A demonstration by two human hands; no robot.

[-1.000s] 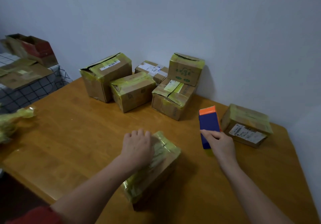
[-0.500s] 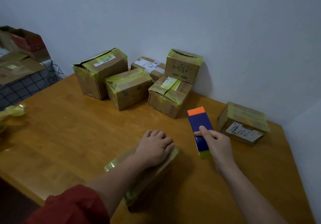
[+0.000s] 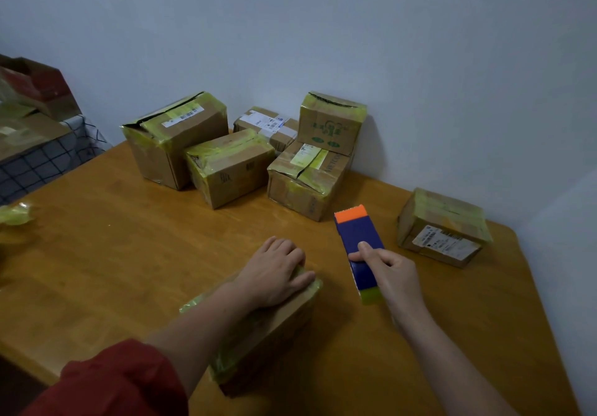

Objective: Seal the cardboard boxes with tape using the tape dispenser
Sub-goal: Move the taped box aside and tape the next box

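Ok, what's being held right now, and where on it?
The right hand grips the dispenser around its blue body, near the green end. The left hand rests flat on a box.

The left hand [image 3: 274,273] and forearm cover most of the top of the near box [image 3: 281,328]. The cardboard pile [image 3: 32,115] at left is cut by the edge; the label [image 3: 442,243] print is unreadable.

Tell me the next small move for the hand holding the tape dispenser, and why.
Probably swing the tape dispenser across onto the top of the near box. The right hand grips it beside the box, apart from it, while the left hand rests on the box.
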